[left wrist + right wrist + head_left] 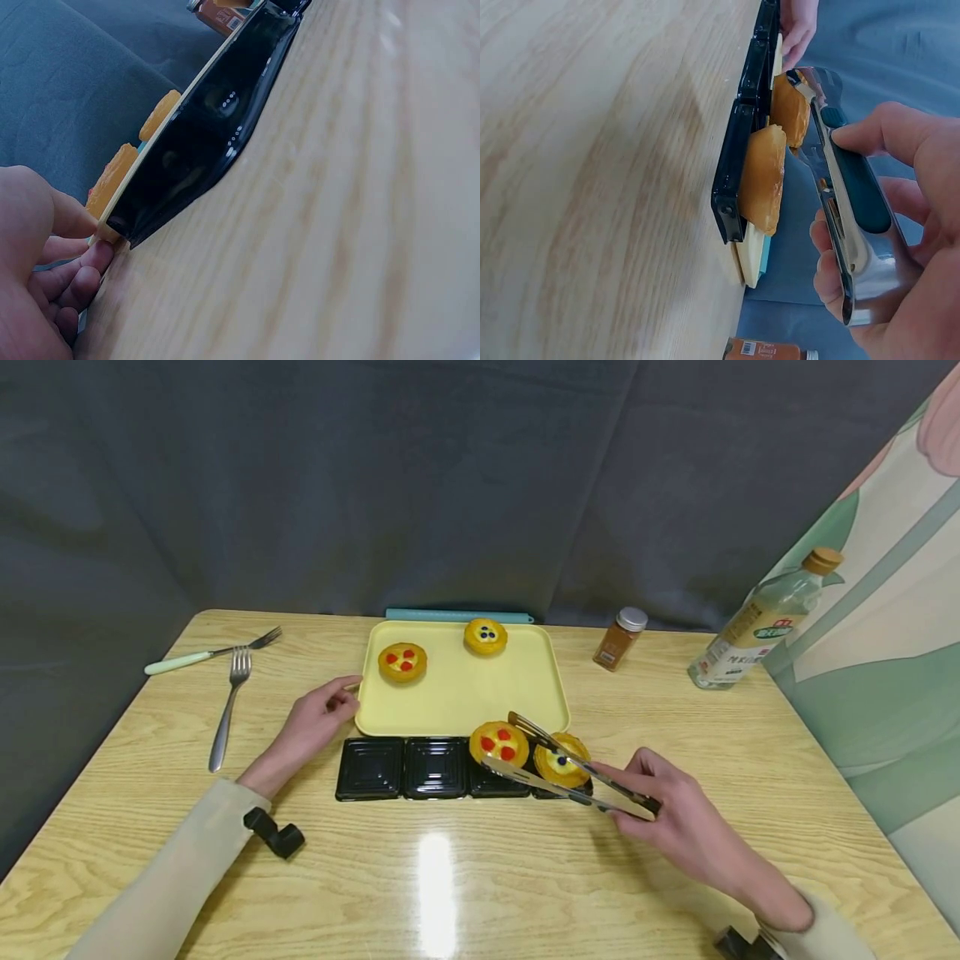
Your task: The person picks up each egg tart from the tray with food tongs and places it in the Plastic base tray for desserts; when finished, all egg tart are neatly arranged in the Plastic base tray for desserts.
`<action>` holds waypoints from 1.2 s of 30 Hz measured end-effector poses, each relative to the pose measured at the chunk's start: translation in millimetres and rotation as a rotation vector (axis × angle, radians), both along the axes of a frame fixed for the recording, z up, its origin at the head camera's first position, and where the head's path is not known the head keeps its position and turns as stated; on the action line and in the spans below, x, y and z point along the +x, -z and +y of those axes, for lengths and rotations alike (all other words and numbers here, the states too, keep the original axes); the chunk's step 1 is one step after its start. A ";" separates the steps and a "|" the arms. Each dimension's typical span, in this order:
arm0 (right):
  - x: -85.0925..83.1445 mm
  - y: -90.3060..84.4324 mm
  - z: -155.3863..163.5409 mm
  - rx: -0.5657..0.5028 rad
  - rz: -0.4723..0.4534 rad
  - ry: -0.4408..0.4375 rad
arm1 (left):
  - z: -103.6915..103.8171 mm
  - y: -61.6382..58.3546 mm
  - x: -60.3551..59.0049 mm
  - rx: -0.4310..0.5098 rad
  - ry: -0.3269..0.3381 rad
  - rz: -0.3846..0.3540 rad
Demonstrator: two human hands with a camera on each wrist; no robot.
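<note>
— Nearest to us, what is the right hand (678,814) doing?
— It grips a pair of metal tongs (558,768), fingers curled round the handle end. The two arms of the tongs reach left and stand on either side of a tart with red fruit (498,743), which sits on the black compartment tray (390,768), third compartment from the left.
— Are the tongs squeezing that tart?
— Their tips are right at its sides; I cannot tell whether they press it. A second tart, with a dark berry (562,760), sits in the next compartment to the right, under the tongs and just ahead of the hand.
— And the left hand (311,727)?
— It rests on the table (450,877), its fingers curled at the near left corner of the yellow tray (457,693), touching its edge. The wrist view shows the fingertips (97,255) against that corner.
— What lies on the yellow tray?
— Two more tarts at its far side, one with red fruit (402,662), one with dark berries (485,636), well apart from both hands.
</note>
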State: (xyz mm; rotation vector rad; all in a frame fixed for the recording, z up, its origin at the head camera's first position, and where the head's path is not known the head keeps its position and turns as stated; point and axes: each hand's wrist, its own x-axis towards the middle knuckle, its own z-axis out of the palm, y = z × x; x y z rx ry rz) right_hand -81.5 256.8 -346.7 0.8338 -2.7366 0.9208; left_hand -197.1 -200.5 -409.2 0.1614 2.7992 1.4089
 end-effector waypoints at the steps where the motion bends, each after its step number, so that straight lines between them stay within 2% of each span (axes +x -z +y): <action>1: 0.5 0.3 0.2 -0.003 0.000 -0.005 | 0.1 0.1 0.0 0.000 0.000 0.000; 16: 3.8 3.0 1.5 0.002 -0.032 -0.011 | 0.1 0.5 0.1 -0.005 0.003 0.009; 24: 3.9 1.1 2.5 0.002 -0.004 -0.030 | -0.3 1.0 -0.3 -0.007 -0.001 0.014; 31: 4.4 -1.8 1.6 0.009 -0.009 -0.006 | 0.2 0.3 -0.1 -0.009 -0.003 0.008; 36: 3.6 -5.6 -0.4 0.015 0.028 -0.009 | 0.5 -0.3 0.7 -0.006 -0.004 -0.001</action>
